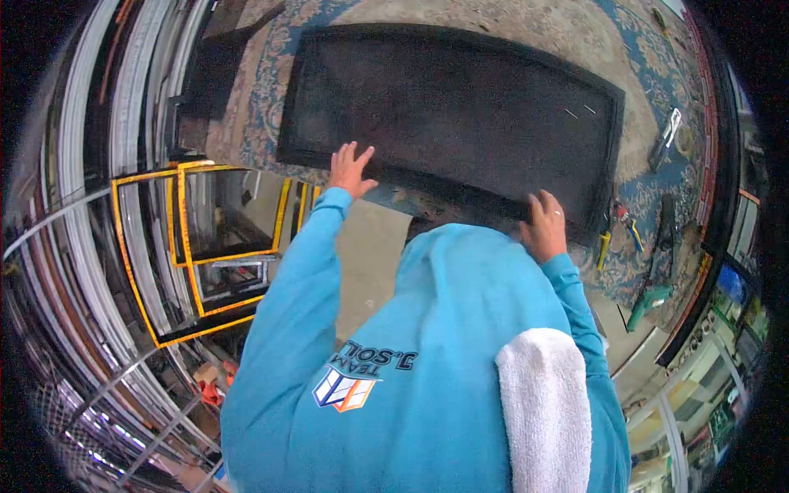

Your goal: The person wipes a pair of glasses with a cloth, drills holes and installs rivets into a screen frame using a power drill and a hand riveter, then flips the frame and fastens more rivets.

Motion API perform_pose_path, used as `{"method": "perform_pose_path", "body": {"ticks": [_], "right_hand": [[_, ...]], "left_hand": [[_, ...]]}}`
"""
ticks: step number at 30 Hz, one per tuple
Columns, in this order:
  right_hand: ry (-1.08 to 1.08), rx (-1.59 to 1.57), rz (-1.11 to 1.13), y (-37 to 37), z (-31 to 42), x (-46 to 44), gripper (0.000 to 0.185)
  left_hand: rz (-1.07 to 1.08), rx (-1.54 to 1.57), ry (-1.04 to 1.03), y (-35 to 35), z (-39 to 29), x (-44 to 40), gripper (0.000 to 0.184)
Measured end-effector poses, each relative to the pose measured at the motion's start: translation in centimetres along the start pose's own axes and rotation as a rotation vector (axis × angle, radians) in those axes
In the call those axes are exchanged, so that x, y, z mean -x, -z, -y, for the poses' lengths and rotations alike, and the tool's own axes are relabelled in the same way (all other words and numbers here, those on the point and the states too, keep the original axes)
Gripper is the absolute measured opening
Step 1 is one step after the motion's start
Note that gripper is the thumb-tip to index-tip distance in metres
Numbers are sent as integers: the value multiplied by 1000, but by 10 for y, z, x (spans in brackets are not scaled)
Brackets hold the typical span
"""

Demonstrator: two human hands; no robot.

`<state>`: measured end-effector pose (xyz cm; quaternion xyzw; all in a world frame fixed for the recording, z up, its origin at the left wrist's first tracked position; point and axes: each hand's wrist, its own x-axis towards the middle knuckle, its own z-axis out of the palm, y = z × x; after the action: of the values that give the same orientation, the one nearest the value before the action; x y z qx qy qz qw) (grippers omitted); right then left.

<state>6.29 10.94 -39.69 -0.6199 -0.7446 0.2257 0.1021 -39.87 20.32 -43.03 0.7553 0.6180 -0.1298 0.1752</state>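
Observation:
A large black framed panel (460,115) with a dark mesh-like surface lies flat on the carpet-covered work surface (567,37). My left hand (352,171) is at the panel's near edge, left of the middle, with its fingers spread and nothing in them. Near the right end of that same edge is my right hand (544,226), fingers apart and a ring on one of them. Whether either palm presses on the frame, I cannot tell. Two thin pale marks (579,112) show on the right part of the panel.
Right of the panel lie a silver-and-black hand tool (666,140), pliers with red and blue handles (631,225), a yellow-handled tool (604,249) and a green-handled tool (649,302). Black frames with yellow edging (189,260) stand at left, beside racks of long metal profiles (127,107).

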Motion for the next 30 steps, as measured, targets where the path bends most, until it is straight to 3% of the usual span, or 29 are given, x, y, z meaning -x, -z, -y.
{"method": "perform_pose_path", "body": {"ticks": [8, 13, 15, 17, 21, 30], "right_hand": [[189, -73, 75, -14, 36, -33, 68], [258, 41, 153, -41, 35, -31, 68], [257, 47, 218, -43, 33, -30, 68], [229, 16, 259, -36, 38, -31, 67], [267, 31, 225, -39, 33, -33, 64], [293, 74, 161, -45, 41, -48, 72]], "left_hand": [[5, 134, -319, 20, -58, -3, 94], [40, 110, -350, 2, -75, -6, 94], [67, 34, -261, 1, -85, -7, 96], [34, 55, -334, 5, -98, -12, 97], [18, 83, -397, 10, -127, -19, 98], [-102, 130, -395, -26, -116, -16, 86]]}}
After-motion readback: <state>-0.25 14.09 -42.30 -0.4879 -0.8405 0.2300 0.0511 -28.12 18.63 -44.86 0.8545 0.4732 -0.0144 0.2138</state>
